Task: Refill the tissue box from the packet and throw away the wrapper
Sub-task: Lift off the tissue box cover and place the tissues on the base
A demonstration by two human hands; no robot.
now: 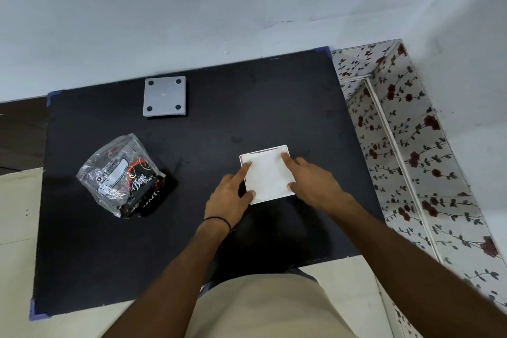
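A square white tissue box (267, 173) full of white tissues stands right of the middle of the black table (192, 241). My left hand (229, 196) grips its left side, forefinger on the top far corner and thumb at the near corner. My right hand (312, 181) holds the right side the same way. A crumpled clear-and-black plastic wrapper (124, 177) lies on the table to the left, apart from both hands. A grey square lid (165, 96) with dark round pads at its corners lies flat near the far edge.
A pale wall runs behind the table. On the right, floral-patterned tiles (411, 145) cover the floor and skirting. Light floor tiles (16, 206) show at the left and near edges. My torso in a beige garment fills the bottom middle.
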